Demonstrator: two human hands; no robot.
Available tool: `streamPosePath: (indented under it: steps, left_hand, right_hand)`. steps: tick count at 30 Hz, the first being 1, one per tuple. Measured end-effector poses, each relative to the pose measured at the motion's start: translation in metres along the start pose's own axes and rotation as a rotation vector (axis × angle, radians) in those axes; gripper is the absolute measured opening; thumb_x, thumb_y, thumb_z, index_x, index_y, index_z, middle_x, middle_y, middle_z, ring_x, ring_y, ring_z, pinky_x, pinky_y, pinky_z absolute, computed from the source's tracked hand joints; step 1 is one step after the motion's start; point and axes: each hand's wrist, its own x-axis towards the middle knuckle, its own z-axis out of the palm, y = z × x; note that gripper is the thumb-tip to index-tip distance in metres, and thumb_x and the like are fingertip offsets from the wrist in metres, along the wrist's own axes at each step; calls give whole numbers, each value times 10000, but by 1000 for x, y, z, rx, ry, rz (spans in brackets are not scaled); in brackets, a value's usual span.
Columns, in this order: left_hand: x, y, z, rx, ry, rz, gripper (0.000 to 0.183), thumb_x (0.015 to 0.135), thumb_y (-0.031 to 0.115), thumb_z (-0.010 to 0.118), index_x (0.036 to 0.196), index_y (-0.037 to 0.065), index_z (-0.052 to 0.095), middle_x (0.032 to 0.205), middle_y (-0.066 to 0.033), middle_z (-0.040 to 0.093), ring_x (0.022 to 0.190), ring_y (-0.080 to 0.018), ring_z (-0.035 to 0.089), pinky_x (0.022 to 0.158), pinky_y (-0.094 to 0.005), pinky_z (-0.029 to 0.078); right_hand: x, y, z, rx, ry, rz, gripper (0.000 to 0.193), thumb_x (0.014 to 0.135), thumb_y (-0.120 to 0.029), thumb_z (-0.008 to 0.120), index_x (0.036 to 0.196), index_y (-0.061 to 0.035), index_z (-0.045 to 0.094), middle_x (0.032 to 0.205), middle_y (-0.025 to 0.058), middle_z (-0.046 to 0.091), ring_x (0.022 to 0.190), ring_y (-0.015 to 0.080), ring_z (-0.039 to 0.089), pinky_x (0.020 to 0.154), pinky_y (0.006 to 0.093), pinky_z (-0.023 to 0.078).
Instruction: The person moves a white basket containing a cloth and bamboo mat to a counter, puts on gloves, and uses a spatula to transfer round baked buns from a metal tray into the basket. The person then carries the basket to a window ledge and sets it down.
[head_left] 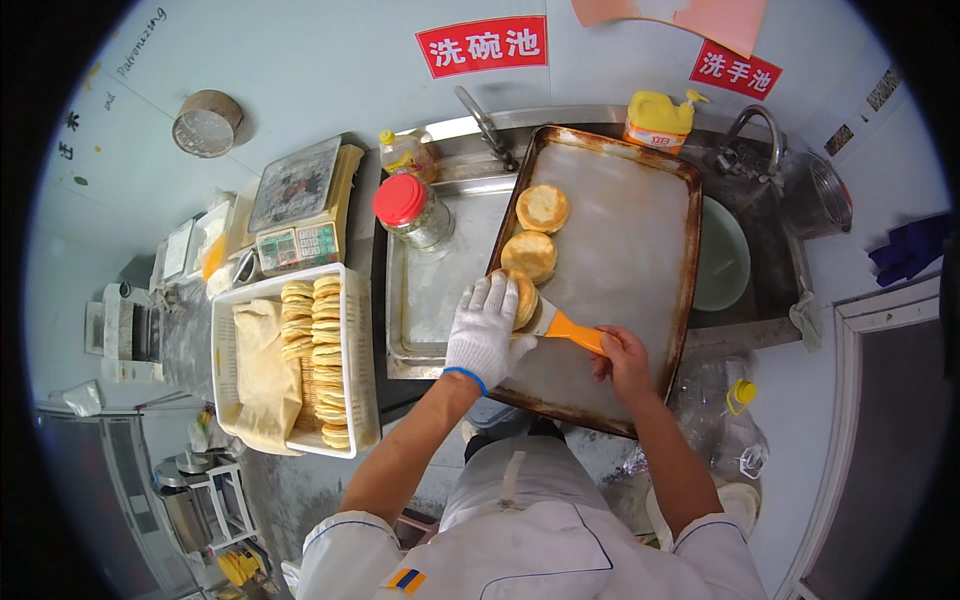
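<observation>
My right hand (pixel 626 362) is closed round the orange handle of a scraper (pixel 572 331), whose flat metal blade meets a round golden flatbread (pixel 524 300). My left hand (pixel 484 330), in a white knit glove with a blue cuff, grips that flatbread from the left, fingers over its edge and thumb near the blade. Part of the bread is hidden under the glove. Two more flatbreads, a far one (pixel 542 208) and a nearer one (pixel 529 257), lie in line beyond it along the left side of a large dark-rimmed baking tray (pixel 625 240).
To the left, a white plastic basket (pixel 362 385) holds stacked flatbreads (pixel 328 350) and a folded cloth (pixel 266 365). Behind it stands a scale (pixel 298 215). A red-lidded jar (pixel 412 208), a faucet (pixel 486 125) and a yellow pump bottle (pixel 660 120) surround the tray. A green basin (pixel 724 255) sits right.
</observation>
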Motion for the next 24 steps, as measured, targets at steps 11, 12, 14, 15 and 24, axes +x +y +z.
streamPosePath:
  steps: [11,12,14,15,24]
  left_hand:
    - [-3,-13,32,-36,4,-74,886,861,424,764,1521,-58,419,1588,-319,385,1480,-469,376,1236,-497,312]
    - [-3,-13,34,-66,7,-87,888,862,426,763,1523,-56,417,1587,-321,385,1478,-469,380,1234,-495,317]
    - [-3,-16,40,-110,28,-104,893,863,432,762,1527,-54,413,1585,-326,386,1475,-468,388,1230,-492,327]
    - [-3,-19,43,-148,29,-114,892,865,428,761,1530,-52,410,1586,-325,387,1473,-468,391,1228,-489,333]
    - [-44,-49,7,-332,170,-108,847,839,368,788,1500,-46,458,1543,-305,455,1438,-496,426,1213,-481,360]
  right_hand:
    - [-28,-22,-78,-373,160,69,317,1043,-225,593,1276,-14,624,829,66,658,600,107,579,528,287,472]
    - [-19,-18,-74,-384,159,100,317,1042,-226,593,1276,-14,625,827,64,657,603,106,579,534,287,473]
    - [0,-3,-58,-328,86,72,311,1041,-221,594,1270,-13,624,818,56,649,606,106,575,542,283,470]
    - [9,4,-49,-273,20,59,308,1041,-219,594,1267,-12,623,814,53,645,607,106,573,546,281,469]
    - [-9,13,29,-272,-38,-126,324,1059,-210,565,1294,9,604,795,49,619,594,96,509,542,263,442]
